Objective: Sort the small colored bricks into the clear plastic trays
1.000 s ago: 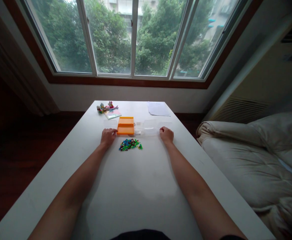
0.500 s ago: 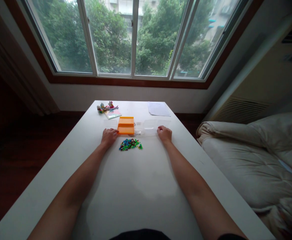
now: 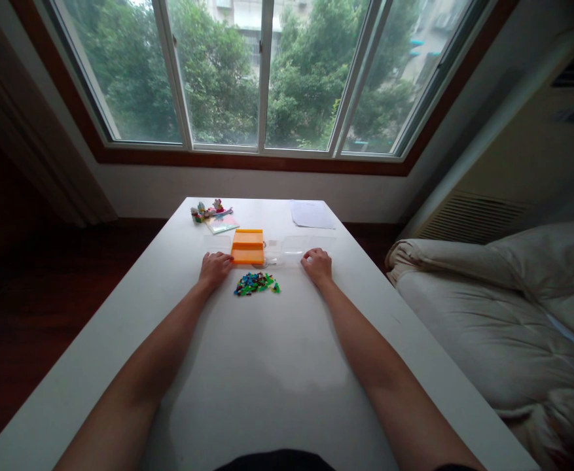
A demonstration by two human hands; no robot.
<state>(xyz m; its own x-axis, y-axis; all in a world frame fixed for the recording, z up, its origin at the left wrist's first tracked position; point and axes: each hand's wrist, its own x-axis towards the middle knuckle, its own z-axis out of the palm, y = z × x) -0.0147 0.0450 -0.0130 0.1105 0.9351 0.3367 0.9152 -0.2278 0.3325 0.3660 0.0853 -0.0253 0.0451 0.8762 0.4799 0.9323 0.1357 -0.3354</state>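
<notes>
An orange tray (image 3: pixel 248 246) with a raised divider lies on the white table. My left hand (image 3: pixel 215 269) rests at its near left corner, fingertips closed on the edge. Right of the tray is a clear plastic case (image 3: pixel 296 244), hard to make out against the table. My right hand (image 3: pixel 318 265) is at the case's near side with fingers curled in a pinch; a small pale spot shows at the fingertips, too small to name. Between the hands, nearer to me, lies a pile of small blue, green and brown building bricks (image 3: pixel 254 284).
Small colourful figures (image 3: pixel 210 210) stand at the table's far left, beside a pastel booklet (image 3: pixel 222 224). White paper sheets (image 3: pixel 312 214) lie at the far right. A cushioned beige sofa (image 3: pixel 493 307) stands right of the table, and a window (image 3: pixel 262 78) is beyond it.
My right hand has shifted slightly left along the clear case, and its fingers are bent differently. My left hand, the orange tray and the brick pile look unmoved.
</notes>
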